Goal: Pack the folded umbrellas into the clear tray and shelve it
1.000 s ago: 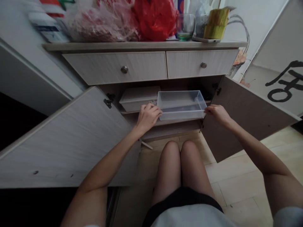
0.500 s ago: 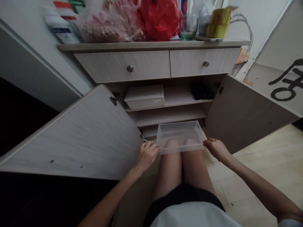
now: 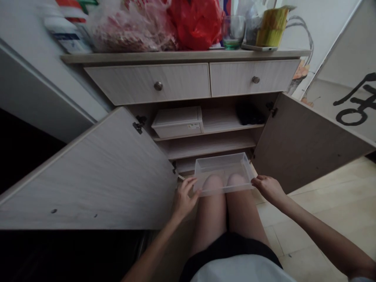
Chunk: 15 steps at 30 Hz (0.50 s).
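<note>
I have the clear plastic box out in front of the cabinet, low down and over my thighs; whether it rests on my legs I can't tell. Its long axis runs side to side, roughly along the cabinet's front, with its open top up. Both hands are at its near corners, so neither is closer. My right hand pinches the right corner; my left hand has thumb and fingers parted about the left one, and how firmly it grips I can't tell.

On the cabinet's upper shelf, a white box sits at the left and a dark bundle at the right. The cabinet's left door and right door stand swung out, flanking my forearms and limiting sideways room. On the cabinet's top are a red bag and a glass.
</note>
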Motion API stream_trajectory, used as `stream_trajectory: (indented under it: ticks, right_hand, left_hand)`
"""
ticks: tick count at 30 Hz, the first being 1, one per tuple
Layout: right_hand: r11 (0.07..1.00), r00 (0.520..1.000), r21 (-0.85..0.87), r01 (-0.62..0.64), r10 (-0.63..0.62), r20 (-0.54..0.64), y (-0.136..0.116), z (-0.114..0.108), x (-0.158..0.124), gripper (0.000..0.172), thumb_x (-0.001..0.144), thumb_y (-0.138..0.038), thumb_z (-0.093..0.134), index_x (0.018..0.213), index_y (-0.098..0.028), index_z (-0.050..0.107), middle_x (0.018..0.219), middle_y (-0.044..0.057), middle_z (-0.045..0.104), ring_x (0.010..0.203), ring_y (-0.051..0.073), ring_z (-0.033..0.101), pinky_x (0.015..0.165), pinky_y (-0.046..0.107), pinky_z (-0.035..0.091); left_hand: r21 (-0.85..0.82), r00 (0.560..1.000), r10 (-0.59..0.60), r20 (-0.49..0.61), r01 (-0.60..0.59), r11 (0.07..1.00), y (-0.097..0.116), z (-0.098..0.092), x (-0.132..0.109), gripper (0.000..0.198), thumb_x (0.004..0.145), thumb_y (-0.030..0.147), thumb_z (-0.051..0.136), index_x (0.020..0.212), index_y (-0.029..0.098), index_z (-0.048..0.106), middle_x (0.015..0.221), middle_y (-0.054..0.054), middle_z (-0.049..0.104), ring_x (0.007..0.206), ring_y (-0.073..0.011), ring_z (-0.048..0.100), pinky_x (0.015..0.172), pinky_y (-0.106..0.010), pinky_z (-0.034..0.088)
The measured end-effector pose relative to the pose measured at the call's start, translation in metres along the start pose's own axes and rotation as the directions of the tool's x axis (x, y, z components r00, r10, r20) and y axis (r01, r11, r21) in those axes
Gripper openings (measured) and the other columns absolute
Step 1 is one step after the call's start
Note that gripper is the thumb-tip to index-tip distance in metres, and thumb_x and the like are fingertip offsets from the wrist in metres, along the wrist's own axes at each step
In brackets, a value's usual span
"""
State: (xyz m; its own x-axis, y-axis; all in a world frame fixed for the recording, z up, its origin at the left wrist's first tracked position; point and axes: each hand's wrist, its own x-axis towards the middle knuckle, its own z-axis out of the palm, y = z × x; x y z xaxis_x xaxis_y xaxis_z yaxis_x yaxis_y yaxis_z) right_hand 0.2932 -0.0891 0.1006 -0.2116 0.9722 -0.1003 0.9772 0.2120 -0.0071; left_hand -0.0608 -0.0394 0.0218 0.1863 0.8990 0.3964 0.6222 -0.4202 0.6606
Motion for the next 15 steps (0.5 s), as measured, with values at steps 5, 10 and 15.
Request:
stream_trajectory:
  ticks: [5, 10, 15]
  right_hand:
    - [0.998, 0.997, -0.026, -0.061, 0.062, 0.037, 0.012, -0.025, 0.012, 0.047, 0.09, -0.044, 0.068, 0.135, -0.036, 0.061, 0.086, 0.008, 0.077, 0.076, 0.027, 0.074, 0.06, 0.03, 0.048]
    - [0.973, 0.928, 0.15, -0.178, 0.216, -0.302, 0.061, -0.08, 0.112, 0.032, 0.099, -0.041, 0.052, 0.122, -0.025, 0.068, 0.106, 0.01, 0.075, 0.095, 0.026, 0.071, 0.076, 0.031, 0.051]
    - [0.897, 0.844, 0.289, -0.335, 0.422, -0.33, 0.099, -0.095, 0.25, 0.042, 0.1, -0.03, 0.052, 0.135, -0.009, 0.059, 0.133, 0.02, 0.064, 0.121, 0.029, 0.061, 0.095, 0.035, 0.049]
  left_hand:
    - [-0.303, 0.871, -0.489, 0.036, 0.476, 0.826, -0.006, 0.025, 0.015, 0.069, 0.085, 0.064, 0.058, 0.141, 0.022, 0.055, 0.136, -0.018, 0.061, 0.12, -0.0318, 0.063, 0.104, -0.05, 0.047]
    - [-0.451, 0.824, -0.507, 0.253, 0.564, 0.692, 0.005, 0.026, 0.021, 0.071, 0.085, 0.065, 0.055, 0.144, 0.026, 0.054, 0.158, -0.008, 0.045, 0.151, -0.0298, 0.032, 0.124, -0.046, 0.025]
    - [-0.501, 0.808, -0.502, 0.309, 0.586, 0.637, 0.015, 0.023, 0.016, 0.084, 0.083, 0.073, 0.052, 0.152, 0.026, 0.045, 0.166, -0.006, 0.03, 0.154, -0.0316, 0.024, 0.123, -0.05, 0.029]
